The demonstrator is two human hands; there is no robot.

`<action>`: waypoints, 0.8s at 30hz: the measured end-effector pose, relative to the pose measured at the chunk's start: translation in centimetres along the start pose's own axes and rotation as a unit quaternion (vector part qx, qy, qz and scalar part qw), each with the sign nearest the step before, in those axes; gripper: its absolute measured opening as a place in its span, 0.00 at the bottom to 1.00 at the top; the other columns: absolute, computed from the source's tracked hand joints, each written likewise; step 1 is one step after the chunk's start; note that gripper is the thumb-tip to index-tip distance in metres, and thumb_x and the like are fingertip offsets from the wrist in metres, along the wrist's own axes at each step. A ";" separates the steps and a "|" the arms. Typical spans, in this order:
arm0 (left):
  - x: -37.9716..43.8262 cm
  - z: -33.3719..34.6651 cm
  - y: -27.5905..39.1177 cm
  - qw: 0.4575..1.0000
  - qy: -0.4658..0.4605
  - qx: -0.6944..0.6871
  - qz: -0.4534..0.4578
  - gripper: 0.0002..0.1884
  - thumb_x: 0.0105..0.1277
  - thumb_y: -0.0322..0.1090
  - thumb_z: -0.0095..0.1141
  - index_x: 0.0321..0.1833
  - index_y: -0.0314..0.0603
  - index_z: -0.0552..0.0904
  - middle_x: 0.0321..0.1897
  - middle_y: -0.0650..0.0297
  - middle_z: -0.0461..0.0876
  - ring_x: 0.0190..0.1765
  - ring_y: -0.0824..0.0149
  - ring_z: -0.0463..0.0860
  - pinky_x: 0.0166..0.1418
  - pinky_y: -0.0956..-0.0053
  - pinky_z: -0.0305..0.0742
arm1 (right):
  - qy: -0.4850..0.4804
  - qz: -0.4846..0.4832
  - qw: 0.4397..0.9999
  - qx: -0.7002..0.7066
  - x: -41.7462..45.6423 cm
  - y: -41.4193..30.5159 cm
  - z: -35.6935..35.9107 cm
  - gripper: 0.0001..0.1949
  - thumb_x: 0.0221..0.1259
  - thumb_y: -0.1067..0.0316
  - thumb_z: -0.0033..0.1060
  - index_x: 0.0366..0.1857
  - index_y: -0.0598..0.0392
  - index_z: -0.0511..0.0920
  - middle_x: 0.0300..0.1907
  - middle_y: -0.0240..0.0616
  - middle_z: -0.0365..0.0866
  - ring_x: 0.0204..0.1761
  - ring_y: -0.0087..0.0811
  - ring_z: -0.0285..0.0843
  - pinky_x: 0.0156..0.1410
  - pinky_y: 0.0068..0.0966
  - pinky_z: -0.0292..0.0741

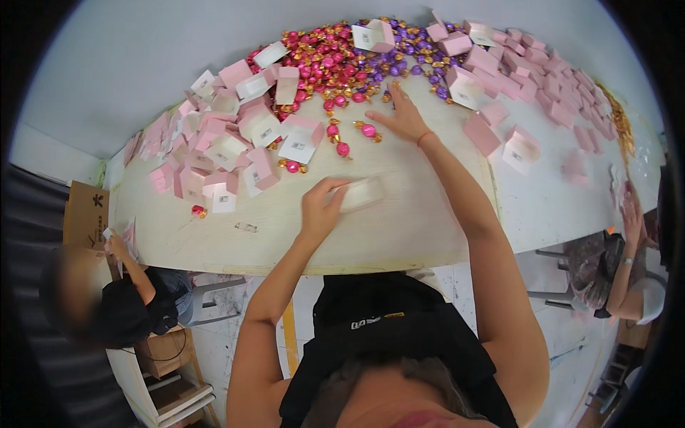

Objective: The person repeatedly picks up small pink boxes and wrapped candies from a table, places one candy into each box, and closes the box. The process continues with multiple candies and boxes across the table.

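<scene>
My left hand holds a small pale carton low over the table, its white inside facing up; motion blurs it. Ahead and to the right, my right hand stretches out with thumb and fingers apart, its fingertips at the near edge of the purple-wrapped candies. Whether a fingertip touches a candy there is hard to tell. Pink-wrapped candies with gold twisted ends are heaped just left of the purple ones. A loose pink candy lies left of my right wrist.
Open pink boxes pile up at the left, closed ones at the right. Gold material lies at the table's far right. One person sits at the left end, another at the right. A cardboard carton stands beyond the left edge.
</scene>
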State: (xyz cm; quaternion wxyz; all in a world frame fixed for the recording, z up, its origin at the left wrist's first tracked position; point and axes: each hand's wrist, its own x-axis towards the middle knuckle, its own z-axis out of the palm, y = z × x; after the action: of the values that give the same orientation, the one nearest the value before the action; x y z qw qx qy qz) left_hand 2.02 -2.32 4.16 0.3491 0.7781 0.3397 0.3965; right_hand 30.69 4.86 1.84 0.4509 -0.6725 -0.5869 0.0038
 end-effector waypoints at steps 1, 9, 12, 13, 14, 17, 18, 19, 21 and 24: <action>-1.3 -1.7 -0.9 0.999 0.030 0.005 -0.028 0.06 0.69 0.28 0.61 0.44 0.34 0.87 0.40 0.57 0.90 0.43 0.65 0.88 0.50 0.71 0.79 | -0.007 0.016 0.999 -0.027 -1.1 -1.0 1.1 0.36 0.56 0.43 0.74 0.62 0.59 0.77 0.64 0.56 0.74 0.66 0.50 0.70 0.70 0.45 0.68; -2.7 -2.8 -2.5 0.989 0.066 -0.096 -0.089 0.11 0.76 0.30 0.52 0.53 0.37 0.84 0.33 0.68 0.82 0.33 0.77 0.74 0.39 0.80 0.70 | -0.052 -0.192 0.979 -0.048 -5.2 -2.0 4.8 0.06 0.59 0.74 0.61 0.39 0.52 0.81 0.44 0.44 0.81 0.52 0.50 0.74 0.59 0.41 0.71; -2.8 -1.4 -3.3 0.969 0.032 -0.207 -0.129 0.12 0.78 0.32 0.48 0.56 0.38 0.82 0.31 0.73 0.77 0.30 0.80 0.67 0.35 0.83 0.64 | -0.040 -0.181 0.983 0.010 -7.2 -1.0 0.8 0.12 0.57 0.84 0.55 0.41 0.55 0.81 0.43 0.46 0.82 0.51 0.50 0.75 0.57 0.40 0.74; -2.3 -0.9 -3.7 0.960 0.029 -0.246 -0.132 0.13 0.78 0.32 0.47 0.57 0.38 0.82 0.31 0.74 0.75 0.30 0.81 0.65 0.35 0.84 0.62 | -0.034 -0.149 0.988 0.039 -7.9 -2.1 -0.8 0.11 0.59 0.84 0.55 0.41 0.55 0.81 0.44 0.45 0.83 0.51 0.47 0.76 0.54 0.37 0.75; -2.1 -0.7 -3.9 0.952 0.020 -0.264 -0.154 0.13 0.78 0.31 0.45 0.57 0.37 0.81 0.36 0.70 0.78 0.36 0.78 0.71 0.41 0.81 0.67 | -0.030 -0.117 0.990 0.069 -8.6 -4.0 -3.0 0.11 0.61 0.85 0.54 0.42 0.56 0.81 0.44 0.44 0.83 0.50 0.44 0.77 0.52 0.34 0.76; -1.4 0.2 -3.8 0.912 0.004 -0.358 -0.199 0.14 0.77 0.30 0.42 0.56 0.36 0.79 0.45 0.62 0.84 0.49 0.73 0.81 0.54 0.76 0.77 | -0.129 -0.129 0.960 0.210 -11.5 -14.2 -8.6 0.13 0.61 0.87 0.56 0.43 0.55 0.81 0.49 0.39 0.83 0.54 0.34 0.79 0.41 0.23 0.77; -1.1 0.3 -3.5 0.890 -0.002 -0.408 -0.205 0.13 0.76 0.30 0.42 0.54 0.36 0.79 0.45 0.62 0.83 0.50 0.73 0.81 0.54 0.75 0.78 | -0.143 -0.236 0.932 0.237 -11.9 -16.3 -8.7 0.13 0.60 0.87 0.57 0.44 0.55 0.80 0.53 0.41 0.82 0.57 0.39 0.79 0.44 0.23 0.79; -0.8 0.3 -3.5 0.867 -0.010 -0.453 -0.206 0.13 0.75 0.30 0.42 0.53 0.36 0.80 0.46 0.62 0.83 0.50 0.73 0.81 0.55 0.75 0.78 | -0.192 -0.254 0.919 0.234 -12.2 -17.0 -8.2 0.15 0.59 0.86 0.60 0.46 0.54 0.81 0.58 0.43 0.79 0.62 0.43 0.76 0.51 0.27 0.80; -0.8 1.1 -3.6 0.887 0.000 -0.429 -0.168 0.11 0.72 0.31 0.40 0.45 0.39 0.79 0.41 0.63 0.80 0.46 0.73 0.78 0.52 0.75 0.75 | -0.214 -0.286 0.915 0.187 -12.1 -16.5 -5.5 0.17 0.57 0.78 0.69 0.51 0.50 0.82 0.64 0.40 0.75 0.68 0.44 0.71 0.62 0.35 0.75; -1.0 3.6 -5.5 0.898 0.081 -0.414 -0.123 0.12 0.68 0.29 0.38 0.36 0.39 0.79 0.31 0.67 0.72 0.35 0.75 0.70 0.41 0.77 0.68 | -0.153 -0.369 0.917 -0.011 -11.7 -13.8 -4.5 0.18 0.55 0.70 0.75 0.51 0.47 0.84 0.69 0.39 0.71 0.75 0.50 0.63 0.69 0.41 0.69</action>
State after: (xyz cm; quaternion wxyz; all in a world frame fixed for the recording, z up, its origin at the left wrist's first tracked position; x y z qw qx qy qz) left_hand 3.23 -1.23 -2.23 0.6567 0.4810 0.2648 0.5170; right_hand 18.56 -8.47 6.81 0.3172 -0.4046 -0.8551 -0.0666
